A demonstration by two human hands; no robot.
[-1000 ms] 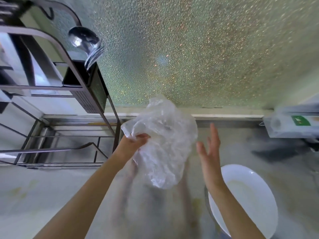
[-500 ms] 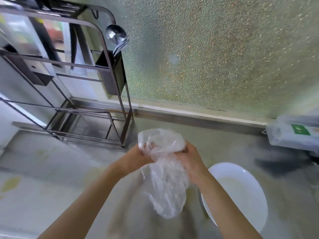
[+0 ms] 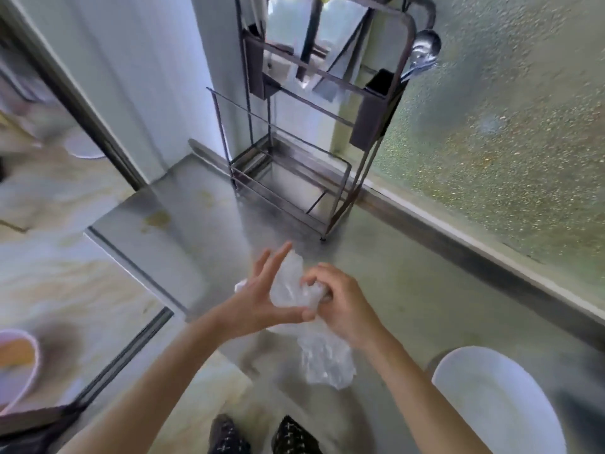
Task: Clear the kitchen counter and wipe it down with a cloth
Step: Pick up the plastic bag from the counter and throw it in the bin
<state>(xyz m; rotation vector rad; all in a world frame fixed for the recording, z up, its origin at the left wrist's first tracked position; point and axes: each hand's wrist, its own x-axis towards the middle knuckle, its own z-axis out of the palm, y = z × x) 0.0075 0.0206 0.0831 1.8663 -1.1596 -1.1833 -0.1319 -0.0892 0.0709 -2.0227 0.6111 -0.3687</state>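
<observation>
A crumpled clear plastic bag (image 3: 322, 362) hangs between both hands above the steel counter (image 3: 402, 290). My left hand (image 3: 258, 301) presses against the bag's upper part with fingers stretched out and thumb underneath. Fingers curled, my right hand (image 3: 340, 306) clenches the bunched top of the bag. The bag's loose tail droops below the hands. A white plate (image 3: 497, 401) sits on the counter at the lower right, just right of my right forearm.
A metal wire dish rack (image 3: 294, 178) stands at the counter's back corner, with a ladle (image 3: 422, 54) in its side holder. Frosted glass (image 3: 523, 126) runs along the right. Brownish stains mark the counter's left part (image 3: 157, 219). A bowl (image 3: 19, 362) sits low at far left.
The view has swung left and down. The bag has been gathered into a smaller bunch between both hands, with my right hand now clenched on it.
</observation>
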